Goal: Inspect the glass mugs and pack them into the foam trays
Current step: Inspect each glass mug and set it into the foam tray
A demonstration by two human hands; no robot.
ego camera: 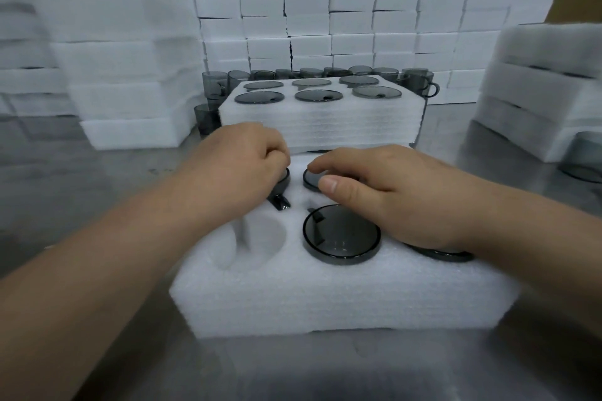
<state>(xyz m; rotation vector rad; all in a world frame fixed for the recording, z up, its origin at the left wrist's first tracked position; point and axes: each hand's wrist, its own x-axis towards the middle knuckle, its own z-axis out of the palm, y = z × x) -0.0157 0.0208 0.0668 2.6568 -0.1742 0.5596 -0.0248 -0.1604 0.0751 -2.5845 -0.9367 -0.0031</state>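
A white foam tray lies in front of me on the steel table. Grey glass mugs sit upside down in its pockets; one mug shows fully in the front middle pocket. My left hand grips a mug at the back left pocket, its handle pointing toward me. My right hand lies over the back middle mug, fingers on its base, thumb beside it. Another mug peeks out under my right wrist. The front left pocket is empty.
Behind the tray stands a filled foam tray with several mugs in it. Loose grey mugs stand in a row behind that. Stacks of foam trays rise left, right and along the back wall. One mug sits far right.
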